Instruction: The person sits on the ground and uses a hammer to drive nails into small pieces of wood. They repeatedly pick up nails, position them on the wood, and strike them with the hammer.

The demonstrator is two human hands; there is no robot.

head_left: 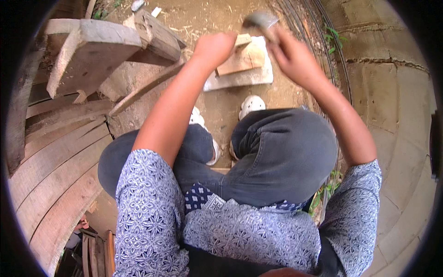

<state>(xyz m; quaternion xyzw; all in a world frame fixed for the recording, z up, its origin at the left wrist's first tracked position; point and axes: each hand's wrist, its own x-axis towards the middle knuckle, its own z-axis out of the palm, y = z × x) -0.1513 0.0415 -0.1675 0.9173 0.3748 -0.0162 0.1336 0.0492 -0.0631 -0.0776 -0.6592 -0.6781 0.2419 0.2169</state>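
Observation:
My left hand (pixel 216 47) is closed around a small pale strip of wood (pixel 243 40), its end showing past my fingers. Below and beside it, a wooden block (pixel 240 64) with a crack in its face rests on a white slab (pixel 237 82) on the ground. In my right hand (pixel 294 57) is a short-handled tool with a grey metal head (pixel 260 21), raised just beyond the block. Motion blurs that head, so I cannot make out whether it is a hammer or a hatchet.
Thick curved wooden boards (pixel 99 51) stand to the left, with long planks (pixel 60 177) stacked nearer. A concrete wall (pixel 385 101) runs along the right, with dark cables (pixel 330 51) beside it. Wood shavings lie on the dirt ground (pixel 207 18). My white clogs (pixel 252 104) are just before the slab.

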